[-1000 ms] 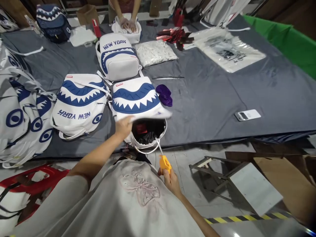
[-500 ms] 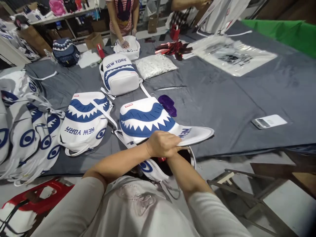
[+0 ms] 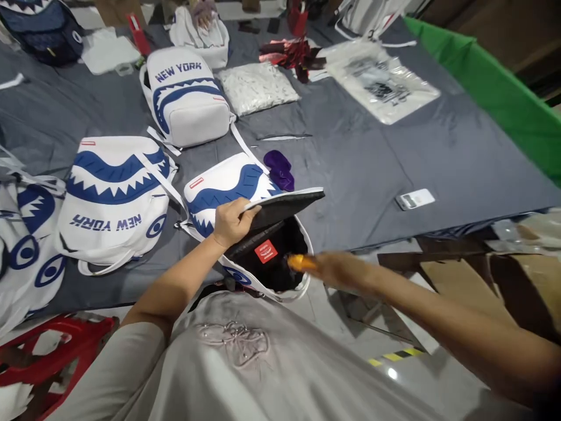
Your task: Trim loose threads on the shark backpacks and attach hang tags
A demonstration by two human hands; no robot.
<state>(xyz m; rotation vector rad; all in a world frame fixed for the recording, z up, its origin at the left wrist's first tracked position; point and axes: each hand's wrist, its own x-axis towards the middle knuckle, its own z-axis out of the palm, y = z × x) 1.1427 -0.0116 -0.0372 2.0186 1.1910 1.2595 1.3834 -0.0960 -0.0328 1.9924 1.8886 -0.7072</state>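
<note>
A white backpack (image 3: 228, 190) with a blue shark-mouth print lies at the near edge of the table, its top open toward me. My left hand (image 3: 232, 221) grips the lifted flap (image 3: 284, 206) and holds it up, showing the black lining and a red label (image 3: 266, 251) inside. My right hand (image 3: 339, 270), blurred, holds an orange tool (image 3: 301, 262) at the bag's opening, its tip at the black lining.
Two more shark backpacks (image 3: 116, 190) (image 3: 186, 96) lie to the left and behind, with a pile at far left (image 3: 21, 234). A purple cloth (image 3: 279, 169), a white phone (image 3: 414, 199), plastic bags (image 3: 381, 79), another person's hands (image 3: 201, 11) and a red stool (image 3: 52, 351) are around.
My right hand came out from under the flap and now holds the orange tool at the bag's opening. My left hand has raised the flap higher, exposing the black inside. The view shifted.
</note>
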